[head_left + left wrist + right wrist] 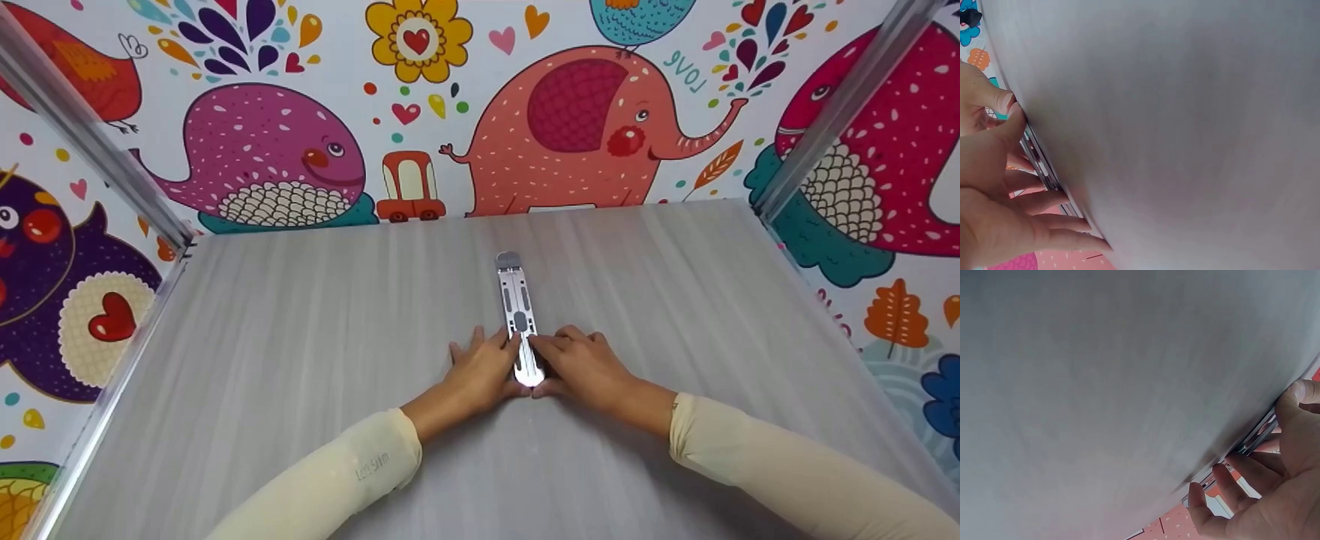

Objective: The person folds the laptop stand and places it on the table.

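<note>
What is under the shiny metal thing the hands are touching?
The grey table lies under the folded metal stand. Both hands, left and right, cover its near end, hiding what is beneath there.

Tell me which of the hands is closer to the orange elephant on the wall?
Right. The right hand lies at the silver stand, more under the elephant. The left hand touches the stand's other side, farther left.

Two bare hands (480,367), long cream sleeves (337,472) (small grey lettering on left)
</note>
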A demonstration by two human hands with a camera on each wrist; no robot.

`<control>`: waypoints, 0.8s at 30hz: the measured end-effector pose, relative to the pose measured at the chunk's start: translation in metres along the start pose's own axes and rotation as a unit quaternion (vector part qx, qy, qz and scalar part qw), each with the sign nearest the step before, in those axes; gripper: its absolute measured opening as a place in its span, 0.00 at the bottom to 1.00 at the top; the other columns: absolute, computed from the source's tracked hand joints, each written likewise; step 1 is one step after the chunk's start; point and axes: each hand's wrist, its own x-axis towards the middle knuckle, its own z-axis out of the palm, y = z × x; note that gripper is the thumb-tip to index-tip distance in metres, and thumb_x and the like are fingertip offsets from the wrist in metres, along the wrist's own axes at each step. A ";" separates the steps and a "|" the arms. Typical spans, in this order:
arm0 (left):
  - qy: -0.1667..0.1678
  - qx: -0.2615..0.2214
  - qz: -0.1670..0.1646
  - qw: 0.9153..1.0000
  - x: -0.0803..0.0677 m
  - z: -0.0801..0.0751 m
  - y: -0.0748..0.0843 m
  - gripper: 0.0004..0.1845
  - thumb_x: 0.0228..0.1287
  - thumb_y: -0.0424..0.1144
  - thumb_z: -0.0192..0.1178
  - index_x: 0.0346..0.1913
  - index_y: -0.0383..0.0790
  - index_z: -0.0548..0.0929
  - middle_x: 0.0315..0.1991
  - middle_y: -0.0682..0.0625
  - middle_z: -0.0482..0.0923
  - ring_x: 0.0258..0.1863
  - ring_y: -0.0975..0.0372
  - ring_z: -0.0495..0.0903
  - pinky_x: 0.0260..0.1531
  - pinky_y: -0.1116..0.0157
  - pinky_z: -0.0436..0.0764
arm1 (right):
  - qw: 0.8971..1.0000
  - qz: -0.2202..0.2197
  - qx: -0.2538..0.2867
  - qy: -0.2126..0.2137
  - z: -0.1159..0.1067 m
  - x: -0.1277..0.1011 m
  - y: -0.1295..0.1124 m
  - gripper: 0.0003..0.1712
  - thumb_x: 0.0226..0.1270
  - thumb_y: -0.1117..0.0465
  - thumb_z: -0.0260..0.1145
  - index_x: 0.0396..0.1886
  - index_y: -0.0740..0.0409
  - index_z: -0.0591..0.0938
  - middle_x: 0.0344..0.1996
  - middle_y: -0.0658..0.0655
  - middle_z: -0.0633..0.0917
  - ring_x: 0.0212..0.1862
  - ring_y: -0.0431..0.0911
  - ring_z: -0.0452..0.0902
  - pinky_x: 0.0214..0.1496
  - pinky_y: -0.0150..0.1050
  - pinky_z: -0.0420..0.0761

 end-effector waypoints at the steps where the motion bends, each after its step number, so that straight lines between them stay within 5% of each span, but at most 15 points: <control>1: 0.000 0.002 0.000 1.000 0.000 0.000 0.000 0.46 0.58 0.57 0.73 0.75 0.39 0.69 0.74 0.39 0.69 0.71 0.29 0.65 0.53 0.21 0.66 | 1.000 0.000 -0.001 0.001 0.001 -0.001 0.000 0.47 0.52 0.35 0.74 0.68 0.55 0.77 0.55 0.53 0.88 0.54 0.50 0.78 0.43 0.57 0.78; 9: 0.000 0.007 0.005 1.000 0.000 0.000 0.001 0.46 0.58 0.57 0.72 0.75 0.39 0.69 0.74 0.38 0.68 0.71 0.30 0.65 0.52 0.22 0.67 | 1.000 0.011 0.004 0.002 0.002 -0.003 0.000 0.47 0.54 0.34 0.73 0.69 0.54 0.77 0.56 0.54 0.87 0.56 0.51 0.78 0.45 0.58 0.76; 14: -0.013 -0.034 0.009 0.999 0.000 -0.004 -0.004 0.46 0.61 0.56 0.71 0.77 0.40 0.66 0.76 0.39 0.65 0.73 0.30 0.62 0.56 0.21 0.64 | 0.999 0.008 0.040 -0.013 -0.007 -0.004 0.007 0.46 0.59 0.34 0.71 0.72 0.52 0.75 0.56 0.54 0.87 0.57 0.51 0.78 0.45 0.58 0.76; 18: -0.002 -0.072 0.007 0.997 -0.001 -0.008 -0.013 0.42 0.66 0.54 0.67 0.76 0.39 0.67 0.74 0.38 0.68 0.72 0.34 0.65 0.58 0.25 0.67 | 0.998 0.015 0.056 0.016 -0.017 -0.004 0.023 0.41 0.66 0.37 0.68 0.73 0.53 0.74 0.53 0.58 0.87 0.57 0.54 0.81 0.46 0.61 0.78; 24: 0.031 -0.038 -0.073 0.996 -0.001 -0.024 -0.038 0.36 0.74 0.57 0.57 0.77 0.41 0.67 0.76 0.39 0.65 0.76 0.37 0.61 0.65 0.28 0.62 | 0.996 0.068 0.043 0.049 -0.040 0.005 0.057 0.42 0.70 0.38 0.65 0.76 0.55 0.69 0.61 0.68 0.82 0.64 0.63 0.78 0.55 0.69 0.77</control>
